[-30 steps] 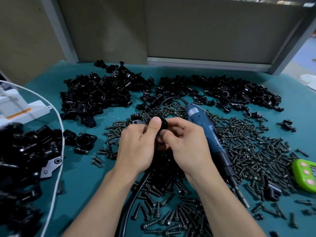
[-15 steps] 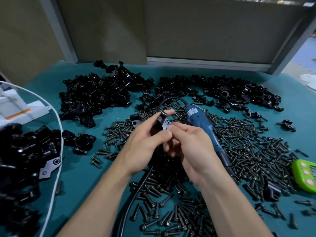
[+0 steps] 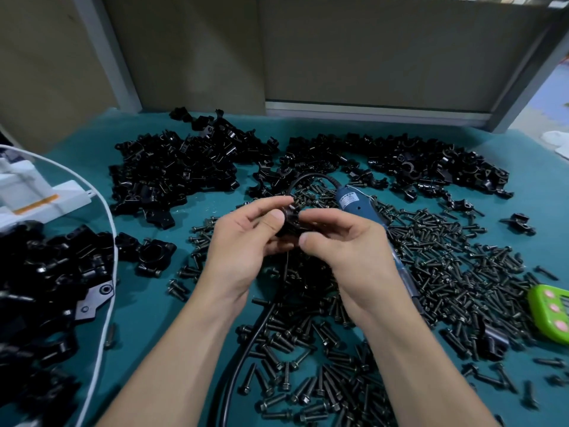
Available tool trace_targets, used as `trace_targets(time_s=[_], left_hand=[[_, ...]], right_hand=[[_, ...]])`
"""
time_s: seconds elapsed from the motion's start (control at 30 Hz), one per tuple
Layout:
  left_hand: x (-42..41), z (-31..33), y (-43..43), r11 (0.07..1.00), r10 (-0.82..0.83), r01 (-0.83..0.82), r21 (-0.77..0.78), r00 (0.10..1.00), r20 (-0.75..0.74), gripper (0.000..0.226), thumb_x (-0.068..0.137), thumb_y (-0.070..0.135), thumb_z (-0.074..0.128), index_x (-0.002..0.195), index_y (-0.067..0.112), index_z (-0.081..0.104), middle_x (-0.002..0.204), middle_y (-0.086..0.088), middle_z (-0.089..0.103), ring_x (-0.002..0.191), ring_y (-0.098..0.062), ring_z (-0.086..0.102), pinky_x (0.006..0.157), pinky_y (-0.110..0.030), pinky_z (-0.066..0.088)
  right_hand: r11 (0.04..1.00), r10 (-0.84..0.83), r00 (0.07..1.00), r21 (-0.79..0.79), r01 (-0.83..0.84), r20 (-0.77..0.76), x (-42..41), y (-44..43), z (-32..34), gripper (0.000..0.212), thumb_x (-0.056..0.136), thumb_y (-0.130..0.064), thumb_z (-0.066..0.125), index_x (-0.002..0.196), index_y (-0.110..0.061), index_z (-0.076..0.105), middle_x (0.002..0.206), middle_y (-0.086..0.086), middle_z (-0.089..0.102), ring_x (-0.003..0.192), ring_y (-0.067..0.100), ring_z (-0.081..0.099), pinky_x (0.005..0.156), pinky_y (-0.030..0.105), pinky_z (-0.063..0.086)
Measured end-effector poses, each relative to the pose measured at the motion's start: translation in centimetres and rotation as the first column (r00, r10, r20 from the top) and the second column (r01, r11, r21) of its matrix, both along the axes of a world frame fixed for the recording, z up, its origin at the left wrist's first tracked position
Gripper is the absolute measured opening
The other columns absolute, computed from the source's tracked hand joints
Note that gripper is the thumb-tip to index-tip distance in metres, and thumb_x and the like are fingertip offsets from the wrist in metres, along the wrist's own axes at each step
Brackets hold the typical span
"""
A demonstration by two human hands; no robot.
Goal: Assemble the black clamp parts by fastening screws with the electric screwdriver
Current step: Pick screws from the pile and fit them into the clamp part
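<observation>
The left forearm (image 3: 172,359) and right forearm (image 3: 415,365) are uncovered skin from the bottom edge of the frame up to the wrists. At mid-frame the left hand (image 3: 243,241) and right hand (image 3: 348,245) are likewise uncovered, with short, trimmed fingernails.

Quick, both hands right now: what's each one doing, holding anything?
Left hand: pinches the black clamp part between thumb and forefinger.
Right hand: fingers curled on the same part; the electric screwdriver lies behind it, not held.
</observation>
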State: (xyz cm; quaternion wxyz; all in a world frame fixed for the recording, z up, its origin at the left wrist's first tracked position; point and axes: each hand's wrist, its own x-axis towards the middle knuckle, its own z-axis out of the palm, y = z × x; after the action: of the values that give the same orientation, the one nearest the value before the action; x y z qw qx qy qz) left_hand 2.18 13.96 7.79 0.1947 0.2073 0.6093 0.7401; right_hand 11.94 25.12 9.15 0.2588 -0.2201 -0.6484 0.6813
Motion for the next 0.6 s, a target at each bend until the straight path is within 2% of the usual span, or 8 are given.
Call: trace_targets(time_s=[0.07,0.13,0.2,0.3,0.4,0.5,0.57,0.6], left_hand=[[-0.4,0.2,-0.3,0.999,-0.028,0.028,0.038,1.0,-0.008,0.038,0.101,0.002,0.058,0.095,0.029,0.085,0.096,-0.002,0.081,0.089,-0.012,0.074,0.079,-0.023,0.058],[-0.4,0.3,-0.3,0.996,-0.068,0.068,0.066,0.998,-0.002,0.043,0.101,-0.001,0.055,0.092,0.028,0.085,0.097,-0.002,0.08,0.093,-0.013,0.073,0.086,-0.025,0.055],[-0.2,0.3,-0.3,0.995,-0.078,0.077,0.056,0.997,0.007,0.04,0.1,0.0,0.054,0.095,0.025,0.085,0.101,-0.002,0.08,0.097,-0.014,0.072,0.091,-0.03,0.052],[0.2,0.5,-0.5,0.996,-0.076,0.075,-0.038,0.997,-0.028,0.044,0.084,0.019,0.051,0.112,0.033,0.081,0.112,0.006,0.078,0.1,-0.004,0.069,0.098,-0.033,0.049],[0.2,0.2,-0.4,0.962,-0.234,0.205,-0.18,0.959,-0.159,0.059,0.071,0.032,0.058,0.127,0.048,0.071,0.126,0.01,0.07,0.114,-0.007,0.064,0.109,-0.037,0.046],[0.1,-0.3,-0.3,0.933,-0.334,0.293,-0.21,0.922,-0.196,0.051,0.082,0.041,0.061,0.133,0.052,0.064,0.086,0.006,0.069,0.082,-0.012,0.068,0.093,-0.036,0.053],[0.1,-0.7,-0.3,0.933,-0.31,0.236,-0.272,0.91,-0.275,0.037,0.094,0.052,0.056,0.129,0.05,0.066,0.08,0.01,0.072,0.083,-0.013,0.07,0.094,-0.045,0.054],[0.1,-0.8,-0.2,0.938,-0.287,0.202,-0.281,0.908,-0.306,0.032,0.099,0.054,0.052,0.125,0.046,0.069,0.081,0.009,0.074,0.085,-0.015,0.071,0.093,-0.05,0.055]], right_hand=[[0.958,0.105,0.993,-0.262,-0.114,-0.046,0.1,0.4,0.2,0.026,0.087,0.009,0.072,0.098,-0.014,0.079,0.087,0.003,0.078,0.082,0.017,0.074,0.076,0.031,0.063],[0.929,0.185,0.983,-0.328,-0.171,0.011,0.1,0.4,0.4,0.018,0.093,0.004,0.067,0.102,-0.01,0.075,0.084,0.006,0.074,0.073,0.017,0.072,0.069,0.028,0.061],[0.939,0.221,0.973,-0.286,-0.193,0.068,0.0,0.0,0.4,0.009,0.098,-0.001,0.063,0.102,-0.004,0.071,0.078,0.011,0.071,0.062,0.017,0.067,0.059,0.025,0.057],[0.981,0.112,0.991,-0.165,-0.098,0.076,0.0,-0.3,0.4,0.009,0.099,-0.004,0.063,0.094,-0.003,0.071,0.069,0.009,0.069,0.054,0.016,0.06,0.049,0.022,0.049],[0.996,0.068,0.993,-0.064,-0.061,0.101,0.2,0.0,0.2,0.015,0.097,-0.007,0.064,0.084,-0.004,0.072,0.066,0.01,0.068,0.052,0.017,0.058,0.047,0.022,0.043],[0.978,0.132,0.988,-0.174,-0.117,0.074,0.3,-0.1,0.4,0.019,0.1,-0.01,0.06,0.085,-0.004,0.071,0.064,0.008,0.064,0.05,0.016,0.053,0.045,0.021,0.038],[0.978,0.16,0.978,-0.155,-0.139,0.132,0.5,0.2,0.5,0.026,0.102,-0.016,0.059,0.081,-0.008,0.072,0.064,0.01,0.066,0.049,0.017,0.051,0.044,0.021,0.036],[0.987,0.151,0.97,-0.083,-0.137,0.193,0.6,0.3,0.5,0.032,0.103,-0.021,0.058,0.078,-0.013,0.074,0.064,0.01,0.069,0.05,0.02,0.053,0.045,0.023,0.038]])
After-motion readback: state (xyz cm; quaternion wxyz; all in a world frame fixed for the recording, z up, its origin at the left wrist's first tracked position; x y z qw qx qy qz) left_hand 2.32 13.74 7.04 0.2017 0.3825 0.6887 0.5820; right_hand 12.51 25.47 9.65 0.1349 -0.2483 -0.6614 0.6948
